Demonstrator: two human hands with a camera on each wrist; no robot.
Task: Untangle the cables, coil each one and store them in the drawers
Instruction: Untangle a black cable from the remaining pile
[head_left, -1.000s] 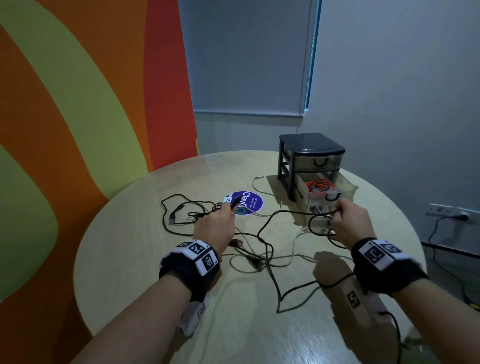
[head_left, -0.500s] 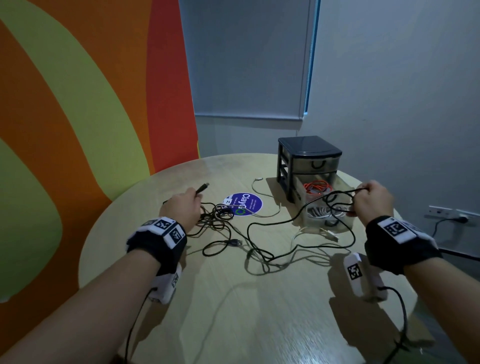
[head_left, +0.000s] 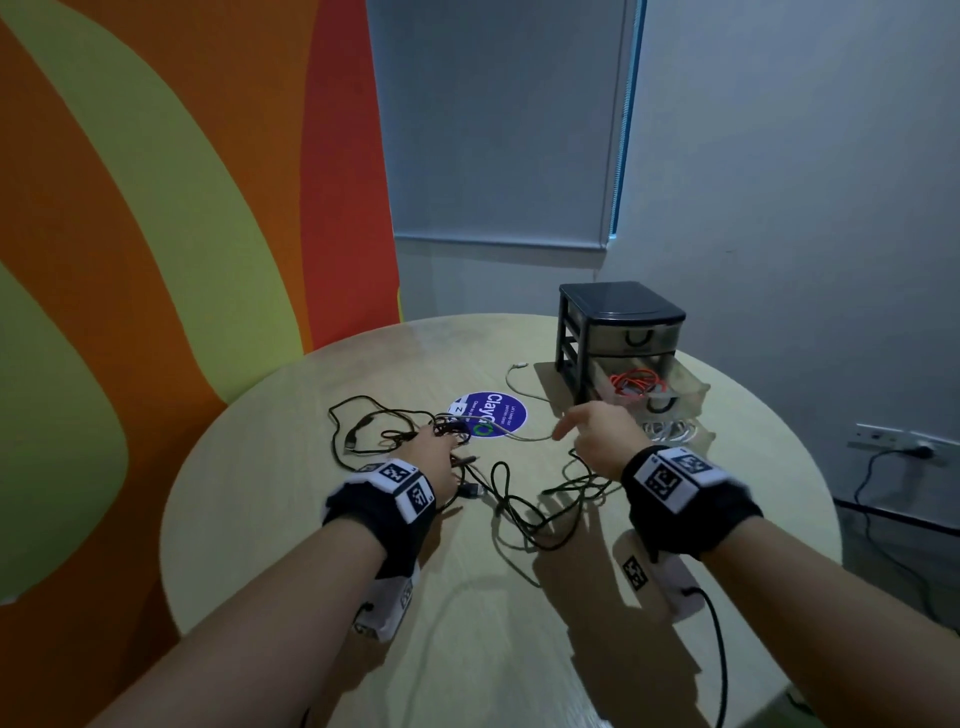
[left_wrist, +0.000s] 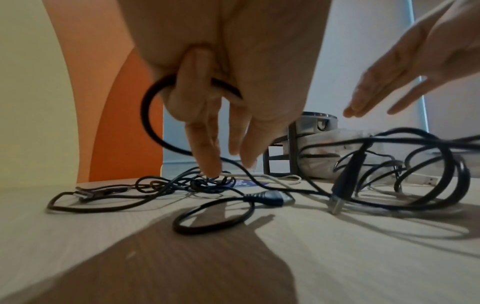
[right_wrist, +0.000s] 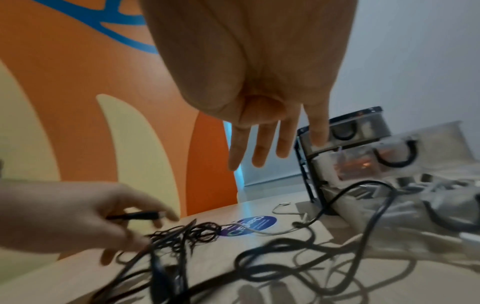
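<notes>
Black cables (head_left: 524, 514) lie tangled on the round table (head_left: 291, 519), with a tight knot (head_left: 447, 428) beside a blue sticker. My left hand (head_left: 447, 441) is low over that knot. It pinches a black plug (right_wrist: 135, 216), and one finger hooks a black cable loop (left_wrist: 148, 107). My right hand (head_left: 566, 426) hovers open just right of it, fingers straight (right_wrist: 257, 158), holding nothing. A thin white cable (head_left: 514, 384) runs under it. The black drawer unit (head_left: 621, 312) stands behind, with a drawer (head_left: 691, 389) pulled out that holds an orange cable (head_left: 636, 382).
A lower drawer with a coiled white cable (head_left: 670, 428) also stands open. The blue round sticker (head_left: 488, 413) lies flat mid-table. A striped orange and green wall is on the left. At the far right a wall socket (head_left: 904, 447) has a plug in it.
My right hand has let go of the black cable and moved left and down, now open. My left hand has come back right onto the knot. The stretched cable has dropped onto the table.
</notes>
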